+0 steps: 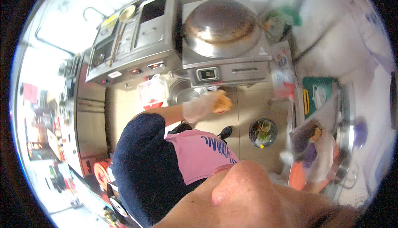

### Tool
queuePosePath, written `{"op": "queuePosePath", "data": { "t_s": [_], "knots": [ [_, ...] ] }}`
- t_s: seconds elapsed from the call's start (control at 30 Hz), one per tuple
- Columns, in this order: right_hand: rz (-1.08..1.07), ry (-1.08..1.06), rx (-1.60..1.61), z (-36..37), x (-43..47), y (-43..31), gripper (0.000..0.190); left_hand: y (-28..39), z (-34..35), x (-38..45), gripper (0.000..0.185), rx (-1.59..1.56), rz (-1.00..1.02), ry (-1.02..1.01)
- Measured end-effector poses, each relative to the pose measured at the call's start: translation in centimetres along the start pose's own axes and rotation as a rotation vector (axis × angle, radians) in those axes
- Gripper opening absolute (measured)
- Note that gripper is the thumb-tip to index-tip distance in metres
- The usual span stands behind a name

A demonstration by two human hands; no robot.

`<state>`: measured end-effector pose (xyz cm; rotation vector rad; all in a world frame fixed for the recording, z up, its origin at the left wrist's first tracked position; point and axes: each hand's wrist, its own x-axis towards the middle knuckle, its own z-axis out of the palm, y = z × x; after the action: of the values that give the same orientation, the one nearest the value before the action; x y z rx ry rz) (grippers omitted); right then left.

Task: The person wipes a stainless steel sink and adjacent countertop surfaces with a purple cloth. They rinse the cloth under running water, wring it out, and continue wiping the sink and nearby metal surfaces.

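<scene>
My left hand (221, 102), in a clear plastic glove, is held out in front of my pink apron (200, 148), fingers curled. Whether anything sits inside its fingers cannot be made out. Beyond it is an open steel pot (186, 92), low by the cooking range. At the right a blurred gloved hand, seemingly my right hand (320, 158), is by a grey metal piece (306, 134) and something purple (310, 155). I cannot tell if it grips either. An orange basin (297, 175) lies partly behind that arm.
A large domed metal wok or cover (222, 28) tops the range (228, 72). A steel cooker (146, 50) with a long-handled ladle (119, 38) stands left. On the floor are a round container of greens (262, 133) and a white tub (150, 91). A green crate (318, 95) is at right.
</scene>
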<state>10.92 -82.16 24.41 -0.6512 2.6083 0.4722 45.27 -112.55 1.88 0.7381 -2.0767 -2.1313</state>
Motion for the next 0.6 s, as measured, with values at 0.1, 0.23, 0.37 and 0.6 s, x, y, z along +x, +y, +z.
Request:
{"op": "queuePosePath", "data": {
  "t_s": [0.1, 0.23, 0.37, 0.6],
  "knots": [
    [-0.691, 0.537, -0.233, -2.4, -0.6, -6.8, 0.029, 1.2, -11.5, -9.0, 0.032, 0.059, -0.075, 0.366],
    [-1.178, 0.832, -0.380, -8.4, 0.2, -20.3, 0.030, -3.1, -23.8, -16.3, 0.045, -0.285, -0.041, 0.829],
    [-1.546, 0.782, -0.190, -16.3, 0.3, -40.0, 0.030, -9.7, -36.1, -21.5, 0.058, -0.550, -0.170, 1.046],
    [-1.251, 0.255, 0.061, -21.4, 2.3, -74.2, 0.015, -15.0, -51.4, -27.1, 0.069, -0.686, -0.240, 1.182]
  ]
}}
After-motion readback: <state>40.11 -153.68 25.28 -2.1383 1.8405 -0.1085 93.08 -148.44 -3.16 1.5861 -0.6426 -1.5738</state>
